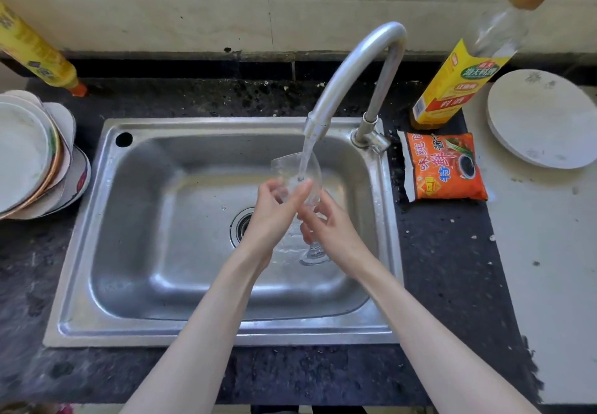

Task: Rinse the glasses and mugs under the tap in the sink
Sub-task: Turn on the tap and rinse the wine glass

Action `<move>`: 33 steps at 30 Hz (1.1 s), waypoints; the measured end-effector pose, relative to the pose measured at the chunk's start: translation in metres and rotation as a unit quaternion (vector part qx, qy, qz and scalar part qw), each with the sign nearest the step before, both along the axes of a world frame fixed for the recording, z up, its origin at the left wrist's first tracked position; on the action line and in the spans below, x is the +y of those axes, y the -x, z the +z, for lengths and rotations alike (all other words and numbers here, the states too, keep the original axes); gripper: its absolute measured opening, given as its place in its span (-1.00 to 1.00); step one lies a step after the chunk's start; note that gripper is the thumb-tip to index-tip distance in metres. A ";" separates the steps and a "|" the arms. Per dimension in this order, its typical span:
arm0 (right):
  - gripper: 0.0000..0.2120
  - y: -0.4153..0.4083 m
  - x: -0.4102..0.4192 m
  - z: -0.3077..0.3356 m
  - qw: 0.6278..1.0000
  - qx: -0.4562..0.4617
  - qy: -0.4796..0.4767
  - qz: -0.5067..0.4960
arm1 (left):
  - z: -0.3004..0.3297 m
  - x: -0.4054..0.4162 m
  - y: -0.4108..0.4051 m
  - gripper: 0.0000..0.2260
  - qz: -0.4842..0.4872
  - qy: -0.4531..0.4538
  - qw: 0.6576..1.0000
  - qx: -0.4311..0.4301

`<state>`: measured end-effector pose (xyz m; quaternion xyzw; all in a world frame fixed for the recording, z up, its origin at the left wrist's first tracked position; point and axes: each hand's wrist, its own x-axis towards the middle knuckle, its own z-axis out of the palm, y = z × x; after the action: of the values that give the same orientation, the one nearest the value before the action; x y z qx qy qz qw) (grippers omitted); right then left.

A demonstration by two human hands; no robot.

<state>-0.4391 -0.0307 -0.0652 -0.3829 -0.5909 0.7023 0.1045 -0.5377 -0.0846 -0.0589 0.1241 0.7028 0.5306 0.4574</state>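
The left hand [277,210] wraps round the bowl of a clear stemmed wine glass [298,187], fingers curled on the glass wall, thumb up near the rim. The right hand [332,226] grips the same glass lower down, at the base of the bowl and the stem, fingers closed round it. The glass leans away from the person, mouth up and tilted towards the far wall, foot hanging low over the basin. A stream of water from the curved steel tap [355,71] runs straight into the open bowl and splashes inside it.

All of this sits above the rectangular stainless-steel sink [84,252], right of centre, just over the round drain [242,226]. The basin floor is wet, with bare steel to the left and towards the near wall.

On the dark speckled bench [452,268], left of the sink, stands a tilted stack of white plates and bowls [29,155], overhanging close to the sink rim. Behind it leans a yellow bottle with an orange cap [35,48]. To the right lie an orange sauce sachet [445,168] just beside the sink edge, a tall clear bottle with a yellow label [452,87] behind it, and a round white plate [542,119] on a pale surface further right.
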 end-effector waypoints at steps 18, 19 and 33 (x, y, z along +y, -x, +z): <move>-0.36 -0.007 0.024 0.024 0.982 -0.094 0.036 0.162 | 0.017 -0.014 0.022 -0.57 -0.083 -0.057 0.993 0.069; -0.42 -0.005 0.021 0.023 0.985 -0.096 -0.005 0.143 | 0.015 -0.011 0.020 -0.50 -0.056 -0.021 0.991 0.120; -0.41 -0.006 0.035 0.024 0.963 -0.149 -0.145 0.171 | 0.023 -0.020 0.021 -0.80 -0.085 -0.021 0.964 0.249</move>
<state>-0.4336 0.0042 -0.0410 -0.3575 -0.7518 0.5517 -0.0520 -0.5591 -0.1046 -0.0357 0.3213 0.7704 0.4562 0.3086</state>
